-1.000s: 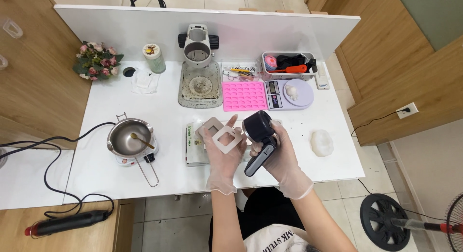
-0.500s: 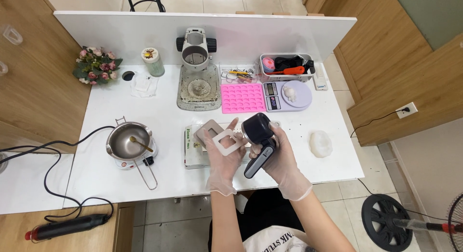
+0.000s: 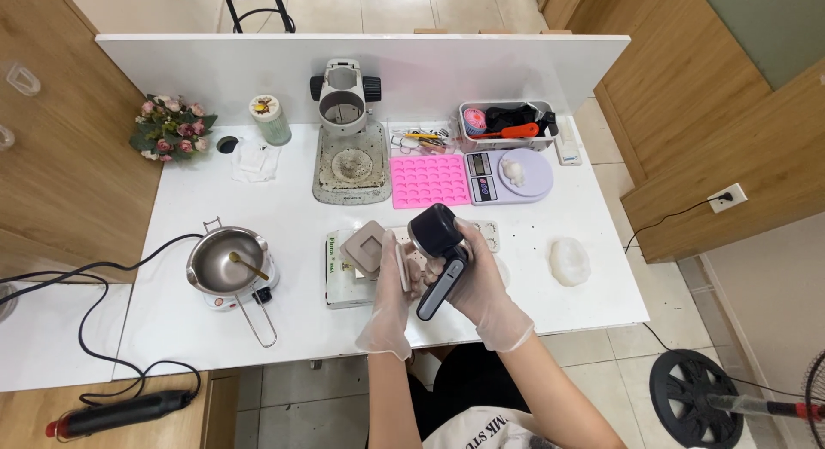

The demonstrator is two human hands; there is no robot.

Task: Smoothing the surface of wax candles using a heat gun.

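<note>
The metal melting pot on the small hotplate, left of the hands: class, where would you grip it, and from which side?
Probably by the long wire handle of the melting pot, approached from the table's near edge. It juts toward the person, clear of the bowl, and a spoon lies inside.

A black and grey handheld device (image 3: 438, 260) is sitting in clear-gloved hands, the right hand (image 3: 481, 286) and the left hand (image 3: 394, 294). A beige square mould (image 3: 364, 247) is lying beside them. A pink silicone mould (image 3: 430, 180) is showing rows of small cavities. A lilac kitchen scale (image 3: 509, 176) is carrying something white. A silver melting pot (image 3: 225, 260) is gleaming on the white table (image 3: 284, 329), and pink flowers (image 3: 172, 131) are showing among green leaves.
</note>
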